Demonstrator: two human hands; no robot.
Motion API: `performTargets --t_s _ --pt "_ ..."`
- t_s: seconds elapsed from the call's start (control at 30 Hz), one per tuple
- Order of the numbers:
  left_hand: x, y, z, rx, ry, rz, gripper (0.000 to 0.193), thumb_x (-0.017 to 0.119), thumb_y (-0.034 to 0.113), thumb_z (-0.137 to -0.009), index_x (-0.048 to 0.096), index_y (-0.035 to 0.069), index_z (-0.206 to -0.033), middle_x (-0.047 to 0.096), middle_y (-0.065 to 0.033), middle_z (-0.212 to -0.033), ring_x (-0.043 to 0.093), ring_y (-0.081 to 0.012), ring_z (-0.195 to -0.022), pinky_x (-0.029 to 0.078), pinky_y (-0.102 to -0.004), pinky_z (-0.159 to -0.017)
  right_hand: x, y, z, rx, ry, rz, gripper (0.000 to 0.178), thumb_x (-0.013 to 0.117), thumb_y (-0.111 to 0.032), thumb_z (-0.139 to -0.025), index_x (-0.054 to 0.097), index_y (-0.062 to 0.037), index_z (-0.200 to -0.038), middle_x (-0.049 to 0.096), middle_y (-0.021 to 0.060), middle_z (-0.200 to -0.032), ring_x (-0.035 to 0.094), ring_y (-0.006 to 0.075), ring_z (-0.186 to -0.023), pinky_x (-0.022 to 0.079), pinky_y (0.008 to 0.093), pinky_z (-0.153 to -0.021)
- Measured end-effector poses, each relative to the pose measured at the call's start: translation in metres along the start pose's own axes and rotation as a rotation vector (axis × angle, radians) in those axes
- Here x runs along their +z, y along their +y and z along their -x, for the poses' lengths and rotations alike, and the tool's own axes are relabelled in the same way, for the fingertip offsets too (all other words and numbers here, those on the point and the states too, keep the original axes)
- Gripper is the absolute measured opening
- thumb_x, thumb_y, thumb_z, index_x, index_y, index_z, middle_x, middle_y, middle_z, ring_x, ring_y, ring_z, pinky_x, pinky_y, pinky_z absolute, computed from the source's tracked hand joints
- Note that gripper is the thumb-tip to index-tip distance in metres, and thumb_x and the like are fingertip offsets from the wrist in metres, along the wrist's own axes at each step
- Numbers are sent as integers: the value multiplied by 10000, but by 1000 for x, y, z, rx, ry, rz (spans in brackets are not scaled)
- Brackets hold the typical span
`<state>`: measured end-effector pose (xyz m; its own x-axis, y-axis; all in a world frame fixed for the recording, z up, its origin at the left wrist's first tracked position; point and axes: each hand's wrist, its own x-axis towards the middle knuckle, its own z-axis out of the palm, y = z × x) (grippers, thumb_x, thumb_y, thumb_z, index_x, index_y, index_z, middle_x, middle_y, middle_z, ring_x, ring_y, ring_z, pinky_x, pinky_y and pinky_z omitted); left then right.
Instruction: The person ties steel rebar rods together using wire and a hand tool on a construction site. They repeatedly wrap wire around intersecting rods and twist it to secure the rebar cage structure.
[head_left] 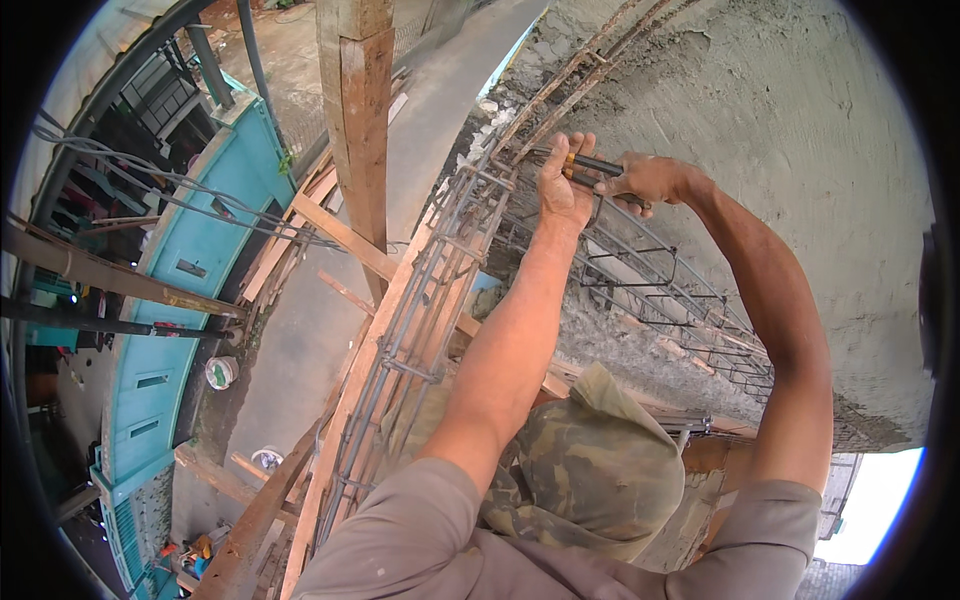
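Note:
Out ahead, my right hand (650, 182) is closed around the handles of a pair of pliers (596, 164) with black grips and yellow-orange bands. My left hand (566, 190) is raised beside it, its fingers curled about the front part of the same tool, near the jaws. The jaw end points left, toward a junction of steel reinforcing bars (510, 160); what it grips there is too small to make out. Below and left of my hands runs a long rebar cage (410, 330), tied with square stirrups and lying along a wooden formwork board (345, 415).
A rough cement wall (790, 130) rises on the right, with another rebar cage (670, 280) along it. A timber post (363, 140) stands left of the formwork. Far below are a grey path (285, 350), a turquoise wall (200, 260), cables (200, 185) and a white bucket (222, 373).

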<state>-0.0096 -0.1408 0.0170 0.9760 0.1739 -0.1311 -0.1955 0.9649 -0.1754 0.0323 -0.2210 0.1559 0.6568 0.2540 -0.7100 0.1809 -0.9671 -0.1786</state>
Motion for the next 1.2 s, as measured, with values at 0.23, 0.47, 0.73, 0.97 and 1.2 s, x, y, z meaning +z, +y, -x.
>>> performTargets --t_s 0.23,0.47,0.73,0.97,1.2 --pt "-8 -2 -22 -1 121 -76 250 671 307 -900 522 118 -837 563 -31 -779 585 -175 -742 543 -381 -752 41 5 4 -278 749 825 500 686 -223 -837 500 -85 -1280 606 70 -868 614 207 -719 527 367 -605" --pt "4 -16 -19 -18 317 -308 178 591 260 -956 541 98 -904 548 -36 -843 548 -161 -732 512 -338 -687 71 44 -18 -210 938 927 548 641 -74 -803 400 -113 -1294 549 103 -1073 573 268 -1001 507 444 -722" --pt "1 -19 5 -89 170 -198 207 515 245 -990 547 78 -872 583 -68 -820 560 -190 -766 501 -338 -726 84 37 -6 -287 798 561 510 590 -38 -778 425 -46 -1261 596 184 -1115 605 384 -1035 514 460 -826" --pt "-5 -20 -3 -70 481 -444 165 534 149 -974 514 24 -869 523 -61 -779 556 -203 -708 490 -387 -589 105 34 -3 -345 735 313 379 527 -116 -785 543 52 -1124 662 251 -870 649 414 -815 517 483 -737" --pt "19 -3 28 -134 334 -485 117 577 117 -939 549 3 -943 546 -80 -850 570 -210 -744 498 -371 -690 42 0 22 -43 97 30 362 538 -178 -815 579 102 -1041 652 318 -902 638 465 -873 498 501 -778"
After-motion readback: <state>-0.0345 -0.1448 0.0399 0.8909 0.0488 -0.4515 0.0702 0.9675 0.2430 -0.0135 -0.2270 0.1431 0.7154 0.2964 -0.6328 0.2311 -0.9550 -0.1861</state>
